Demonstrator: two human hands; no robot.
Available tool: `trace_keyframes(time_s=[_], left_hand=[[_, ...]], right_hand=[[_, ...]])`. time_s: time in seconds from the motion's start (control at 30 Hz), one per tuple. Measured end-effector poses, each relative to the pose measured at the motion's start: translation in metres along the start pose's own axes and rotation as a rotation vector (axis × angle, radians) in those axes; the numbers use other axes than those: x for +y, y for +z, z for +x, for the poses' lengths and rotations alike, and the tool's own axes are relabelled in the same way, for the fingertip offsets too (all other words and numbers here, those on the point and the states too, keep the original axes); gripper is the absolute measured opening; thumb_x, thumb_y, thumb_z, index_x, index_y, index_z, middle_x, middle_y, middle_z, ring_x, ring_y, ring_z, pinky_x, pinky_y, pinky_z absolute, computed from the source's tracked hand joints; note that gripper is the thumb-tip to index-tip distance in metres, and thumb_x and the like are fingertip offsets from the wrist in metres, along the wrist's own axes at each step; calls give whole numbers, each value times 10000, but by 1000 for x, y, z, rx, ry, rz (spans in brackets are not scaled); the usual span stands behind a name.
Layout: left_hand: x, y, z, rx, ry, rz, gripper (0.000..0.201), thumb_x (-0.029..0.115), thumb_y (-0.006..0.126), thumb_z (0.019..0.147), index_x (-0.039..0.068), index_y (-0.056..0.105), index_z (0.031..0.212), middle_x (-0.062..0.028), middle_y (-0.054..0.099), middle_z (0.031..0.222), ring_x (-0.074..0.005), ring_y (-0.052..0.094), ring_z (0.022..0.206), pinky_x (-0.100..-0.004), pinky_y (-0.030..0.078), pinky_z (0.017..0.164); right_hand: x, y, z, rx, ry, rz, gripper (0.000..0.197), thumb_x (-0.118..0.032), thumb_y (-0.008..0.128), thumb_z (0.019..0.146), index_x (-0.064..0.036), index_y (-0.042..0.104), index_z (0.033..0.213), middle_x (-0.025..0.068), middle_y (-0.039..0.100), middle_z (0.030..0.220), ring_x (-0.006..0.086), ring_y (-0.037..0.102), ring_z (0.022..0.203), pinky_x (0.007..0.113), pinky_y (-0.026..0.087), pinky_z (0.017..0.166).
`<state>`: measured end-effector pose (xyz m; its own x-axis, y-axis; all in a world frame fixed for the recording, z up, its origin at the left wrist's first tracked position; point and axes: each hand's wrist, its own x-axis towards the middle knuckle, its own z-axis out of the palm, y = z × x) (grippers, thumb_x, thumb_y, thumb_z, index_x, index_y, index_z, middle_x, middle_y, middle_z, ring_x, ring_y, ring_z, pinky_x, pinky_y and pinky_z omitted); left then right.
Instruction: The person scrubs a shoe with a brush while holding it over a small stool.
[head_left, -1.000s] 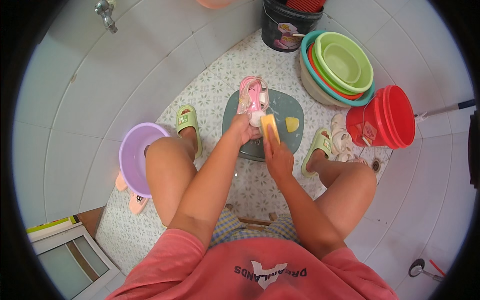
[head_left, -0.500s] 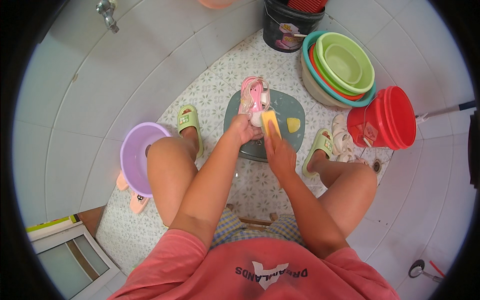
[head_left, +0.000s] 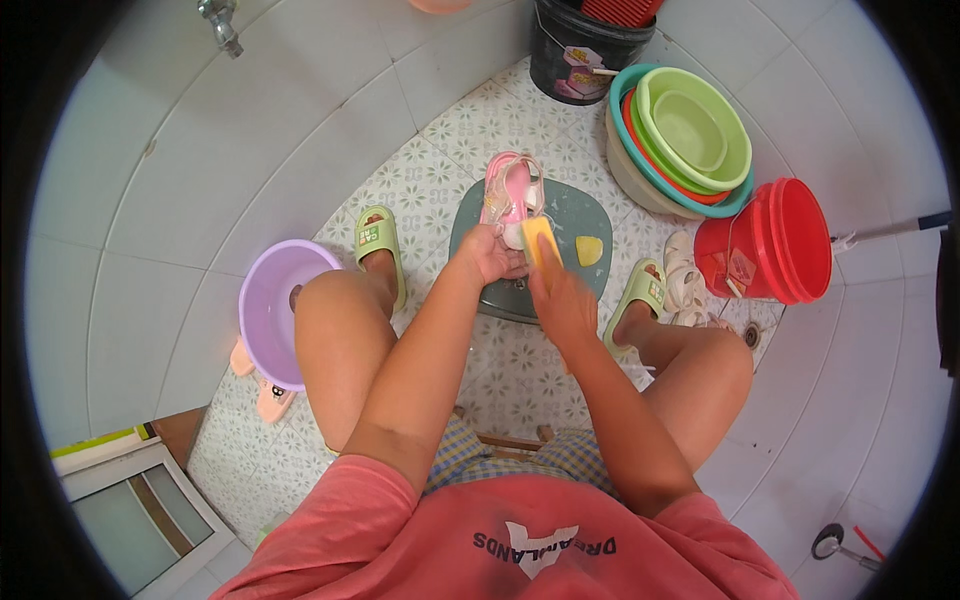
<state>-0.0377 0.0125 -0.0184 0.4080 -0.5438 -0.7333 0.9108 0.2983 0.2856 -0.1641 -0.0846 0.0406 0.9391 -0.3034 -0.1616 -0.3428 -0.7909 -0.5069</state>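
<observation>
My left hand (head_left: 488, 256) has its grip closed around the near end of a pink sandal (head_left: 512, 190), which lies on a grey-green board (head_left: 580, 215) on the tiled floor (head_left: 470, 130). My right hand (head_left: 562, 298) grips a yellow sponge (head_left: 541, 240), pressed against the sandal. A yellow soap piece (head_left: 589, 250) sits on the board beside it. A purple basin (head_left: 272, 305) stands to my left, a red bucket (head_left: 775, 240) and stacked bowls (head_left: 685, 135) to my right.

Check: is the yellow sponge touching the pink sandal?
Touching. The head view shows the yellow sponge in the right hand pressed against the heel end of the pink sandal, which the left hand grips; no gap shows.
</observation>
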Motion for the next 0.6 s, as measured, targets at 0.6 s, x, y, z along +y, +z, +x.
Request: trace_keyframes(time_s=[0.6], left_hand=[[-5, -5, 15, 32, 60, -22, 377, 236, 269, 961, 58, 418, 1258, -176, 550, 1154, -369, 516, 1094, -515, 385, 959]], right_hand=[[-3, -6, 24, -68, -30, 9, 492, -320, 456, 868, -183, 404, 1337, 223, 621, 842, 412, 595, 770, 481, 464, 698]])
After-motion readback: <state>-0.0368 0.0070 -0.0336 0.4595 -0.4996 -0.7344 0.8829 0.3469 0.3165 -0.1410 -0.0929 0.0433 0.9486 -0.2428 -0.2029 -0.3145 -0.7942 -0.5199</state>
